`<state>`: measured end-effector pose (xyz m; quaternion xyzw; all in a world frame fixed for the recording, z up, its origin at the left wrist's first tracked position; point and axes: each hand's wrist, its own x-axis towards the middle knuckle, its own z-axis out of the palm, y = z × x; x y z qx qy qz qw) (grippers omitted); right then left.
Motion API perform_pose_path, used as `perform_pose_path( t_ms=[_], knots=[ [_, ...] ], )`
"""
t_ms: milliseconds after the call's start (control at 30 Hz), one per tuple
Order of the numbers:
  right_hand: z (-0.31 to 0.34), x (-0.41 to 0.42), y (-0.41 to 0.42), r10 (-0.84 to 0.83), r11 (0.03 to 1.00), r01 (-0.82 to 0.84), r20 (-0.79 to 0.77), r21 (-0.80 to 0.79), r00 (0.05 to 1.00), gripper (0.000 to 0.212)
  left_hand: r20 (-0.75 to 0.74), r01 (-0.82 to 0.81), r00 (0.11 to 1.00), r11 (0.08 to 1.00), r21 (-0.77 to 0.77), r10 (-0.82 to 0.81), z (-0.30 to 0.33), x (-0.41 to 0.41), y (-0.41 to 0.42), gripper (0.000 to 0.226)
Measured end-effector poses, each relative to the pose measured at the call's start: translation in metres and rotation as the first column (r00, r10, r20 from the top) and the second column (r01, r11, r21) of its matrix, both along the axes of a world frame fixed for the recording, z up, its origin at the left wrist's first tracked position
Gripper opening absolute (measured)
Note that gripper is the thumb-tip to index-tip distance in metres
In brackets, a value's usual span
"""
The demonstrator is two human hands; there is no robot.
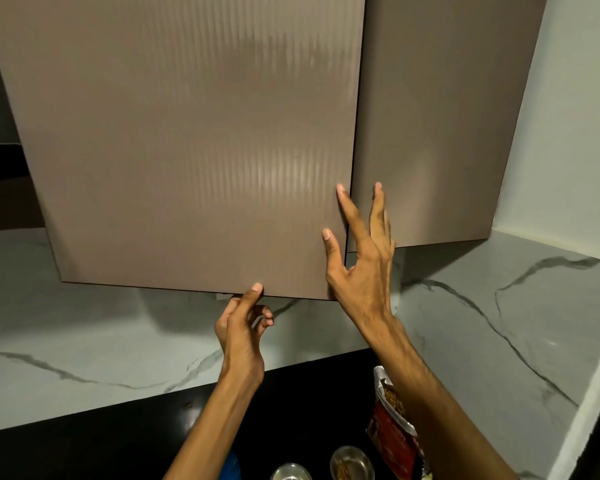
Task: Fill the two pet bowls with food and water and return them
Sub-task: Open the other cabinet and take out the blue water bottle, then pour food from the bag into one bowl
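Two steel pet bowls stand on the dark counter at the bottom edge: one [352, 464] holds brown kibble, and the contents of the other [291, 472] cannot be made out. An open red food bag [392, 427] with kibble showing stands right of them, partly behind my right forearm. Both hands are raised to the brown wall cabinet's left door [187, 150]. My left hand [243, 327] touches the door's bottom edge with one fingertip, its other fingers loosely curled. My right hand [361, 258] lies with spread straight fingers on that door's right edge, at the gap.
The right cabinet door [440, 116] is closed beside it. A white marble backsplash [84, 334] runs behind the black counter [309, 403], with a marble side wall [499, 323] on the right. Something blue [231, 465] shows by my left forearm.
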<state>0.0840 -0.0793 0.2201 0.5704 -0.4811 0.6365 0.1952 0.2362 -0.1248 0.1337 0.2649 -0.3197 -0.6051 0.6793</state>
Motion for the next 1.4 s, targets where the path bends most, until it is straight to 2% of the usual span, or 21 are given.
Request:
perform_pose_path(
  t_ms=[333,600,900,1400],
  knots=[
    [0.0,-0.031,-0.067,-0.148,0.988,0.149,-0.052,0.03,0.988,0.064,-0.03,-0.064,0.997,0.997,0.041,0.065,0.003,-0.025,-0.043,0.015],
    [0.001,-0.044,-0.109,-0.201,0.978,0.206,-0.09,0.041,0.975,0.063,-0.027,-0.103,0.994,0.994,0.037,0.104,-0.001,-0.035,-0.073,0.018],
    [0.004,-0.055,-0.137,-0.259,0.961,0.269,-0.151,0.054,0.954,0.064,-0.001,-0.163,0.987,0.987,-0.001,0.163,-0.006,-0.041,-0.096,0.038],
    [0.005,-0.06,-0.161,-0.282,0.954,0.295,-0.179,0.05,0.943,0.064,0.004,-0.199,0.98,0.98,-0.013,0.199,-0.01,-0.046,-0.119,0.016]
  ],
)
